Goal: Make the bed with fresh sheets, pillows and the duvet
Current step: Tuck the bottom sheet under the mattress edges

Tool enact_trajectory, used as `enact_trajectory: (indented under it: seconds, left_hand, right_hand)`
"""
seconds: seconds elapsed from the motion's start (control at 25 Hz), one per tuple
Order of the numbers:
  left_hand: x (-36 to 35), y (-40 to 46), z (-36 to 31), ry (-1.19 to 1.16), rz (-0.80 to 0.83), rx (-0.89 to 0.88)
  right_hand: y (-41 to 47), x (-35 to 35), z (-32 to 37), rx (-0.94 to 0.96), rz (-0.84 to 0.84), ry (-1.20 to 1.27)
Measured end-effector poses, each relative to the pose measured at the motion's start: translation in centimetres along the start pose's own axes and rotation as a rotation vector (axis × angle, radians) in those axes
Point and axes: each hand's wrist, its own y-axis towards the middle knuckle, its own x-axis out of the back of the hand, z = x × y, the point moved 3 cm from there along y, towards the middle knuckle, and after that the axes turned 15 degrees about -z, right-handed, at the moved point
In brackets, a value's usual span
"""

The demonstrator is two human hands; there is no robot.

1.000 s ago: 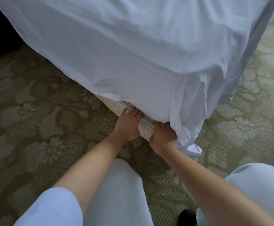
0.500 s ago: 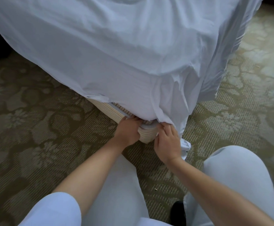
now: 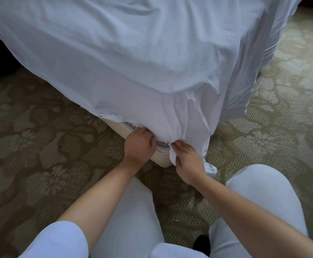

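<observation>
A patterned olive carpet (image 3: 40,146) is spreading across the whole floor, its floral motifs running under everything else in view. Over it a white sheet (image 3: 133,62) is draping the corner of the bed, covering the top and hanging down both sides, with its loose corner trailing onto the carpet to the right of the hands. Beneath the sheet's lower edge the striped, cream-coloured side of the bed base (image 3: 159,159) is showing at the corner, with a band of the striped mattress edge just above it. The person is crouching close to this corner, pale trouser knees (image 3: 263,198) sitting at the bottom of the view and a short pale sleeve (image 3: 58,241) showing at lower left. The left hand (image 3: 139,146) is reaching in at the seam above the base, its fingers curling into the sheet's lower edge and their tips disappearing under the fabric, so it is gripping the cloth there. The right hand (image 3: 187,161), just beside it and nearly touching, is pinching a bunched fold of the sheet at the very corner, with a small flap of fabric hanging over its thumb side.
</observation>
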Motion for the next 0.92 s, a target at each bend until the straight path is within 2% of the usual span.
enact_trajectory:
  seconds: [0.04, 0.12, 0.2, 0.28, 0.44, 0.56, 0.68, 0.92]
  left_hand:
    - [0.6, 0.3, 0.0, -0.026, -0.152, -0.052]
    - [1.6, 1.2, -0.3, -0.054, -0.358, -0.079]
    - [2.2, 2.8, -1.2, -0.084, -0.474, -0.068]
    - [2.4, 4.1, -2.8, -0.054, -0.479, -0.138]
    - [2.2, 5.7, -4.8, 0.074, -0.444, -0.218]
    - [2.1, 5.8, -5.1, 0.089, -0.455, -0.248]
    - [1.9, 6.7, -5.3, 0.076, -0.509, -0.276]
    - [0.9, 7.4, -5.3, 0.053, -0.644, -0.275]
  right_hand:
    - [0.1, 0.0, 0.0, 0.038, 0.038, -0.041]
    - [0.1, -0.1, -0.1, 0.065, 0.102, -0.096]
    - [0.4, -0.5, 0.0, 0.091, 0.135, -0.152]
    - [0.4, -0.2, 0.2, 0.084, 0.126, -0.12]
    - [1.2, 1.3, -0.9, 0.047, -0.118, -0.059]
    - [0.8, 1.7, -1.2, -0.009, 0.027, -0.067]
    - [-0.2, 1.0, -1.4, 0.024, 0.138, -0.085]
    - [0.3, -0.2, -0.8, -0.065, 0.156, -0.219]
